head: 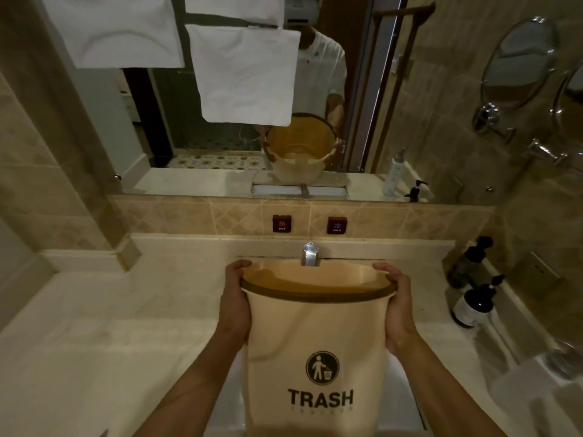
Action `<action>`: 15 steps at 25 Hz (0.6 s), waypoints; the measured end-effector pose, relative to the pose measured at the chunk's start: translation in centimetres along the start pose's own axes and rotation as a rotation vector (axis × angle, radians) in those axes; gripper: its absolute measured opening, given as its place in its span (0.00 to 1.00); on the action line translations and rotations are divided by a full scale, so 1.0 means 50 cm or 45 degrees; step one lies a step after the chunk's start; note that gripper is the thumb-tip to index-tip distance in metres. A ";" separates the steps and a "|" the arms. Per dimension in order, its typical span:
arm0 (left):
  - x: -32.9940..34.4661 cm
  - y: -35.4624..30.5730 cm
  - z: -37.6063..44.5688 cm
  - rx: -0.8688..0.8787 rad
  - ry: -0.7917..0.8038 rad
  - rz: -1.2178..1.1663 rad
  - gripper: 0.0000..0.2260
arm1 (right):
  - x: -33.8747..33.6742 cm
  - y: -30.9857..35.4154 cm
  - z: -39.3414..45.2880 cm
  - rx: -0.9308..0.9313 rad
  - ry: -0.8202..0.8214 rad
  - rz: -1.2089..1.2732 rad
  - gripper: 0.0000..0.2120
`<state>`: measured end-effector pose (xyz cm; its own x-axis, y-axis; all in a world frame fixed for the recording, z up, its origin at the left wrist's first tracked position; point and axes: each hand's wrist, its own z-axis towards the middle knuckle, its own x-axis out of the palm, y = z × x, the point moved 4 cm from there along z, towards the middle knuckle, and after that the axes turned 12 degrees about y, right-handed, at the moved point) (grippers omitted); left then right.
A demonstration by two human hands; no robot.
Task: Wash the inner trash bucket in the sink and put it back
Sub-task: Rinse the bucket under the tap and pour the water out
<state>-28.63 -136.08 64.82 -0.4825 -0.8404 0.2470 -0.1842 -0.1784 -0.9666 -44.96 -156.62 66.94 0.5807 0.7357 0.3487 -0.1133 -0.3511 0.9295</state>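
Observation:
A beige trash bucket (315, 335) with a brown rim and a black "TRASH" label is held over the white sink (227, 405), its mouth tipped away from me toward the faucet (309, 254). My left hand (235, 298) grips the left side of the rim. My right hand (398, 305) grips the right side. The mirror shows the bucket's inside, which looks bare. No water is seen running from the faucet.
Two dark pump bottles (476, 302) stand on the counter (110, 326) at the right. Red hot and cold buttons (281, 223) sit on the tiled wall above the faucet. White towels (246, 74) hang before the mirror. A round magnifying mirror (517, 61) juts from the right wall.

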 end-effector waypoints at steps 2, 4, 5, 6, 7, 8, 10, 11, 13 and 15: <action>-0.024 -0.009 0.006 0.043 -0.026 -0.033 0.15 | 0.017 -0.011 0.000 -0.021 -0.026 -0.062 0.23; -0.022 -0.025 0.020 0.120 0.000 -0.053 0.17 | 0.015 -0.002 0.006 -0.120 -0.065 -0.094 0.26; -0.009 -0.029 0.022 0.140 0.026 -0.035 0.19 | 0.010 0.010 0.007 -0.165 -0.066 -0.107 0.26; 0.008 -0.028 0.018 0.136 0.038 0.002 0.20 | -0.004 0.017 0.009 -0.190 -0.075 -0.099 0.24; 0.023 -0.020 0.013 0.124 0.057 0.012 0.20 | -0.015 0.023 0.009 -0.189 -0.083 -0.071 0.21; 0.030 -0.009 0.003 0.098 0.053 0.024 0.20 | -0.025 0.021 0.006 -0.161 -0.095 -0.039 0.18; 0.017 0.012 -0.012 0.010 0.010 0.043 0.19 | -0.023 0.001 -0.001 -0.061 -0.073 0.017 0.16; 0.001 0.017 -0.012 -0.017 -0.013 0.044 0.18 | -0.011 -0.012 -0.004 -0.011 -0.047 0.028 0.17; -0.027 0.008 -0.005 -0.007 -0.027 0.025 0.18 | 0.013 -0.028 -0.005 0.009 -0.039 0.023 0.17; -0.029 -0.011 0.009 0.055 -0.021 -0.013 0.18 | 0.019 -0.015 0.001 -0.065 -0.062 0.001 0.18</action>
<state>-27.46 -135.01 64.95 -0.4663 -0.8468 0.2558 -0.1518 -0.2083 -0.9662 -44.30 -155.69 66.58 0.6190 0.7057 0.3446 -0.1544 -0.3209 0.9345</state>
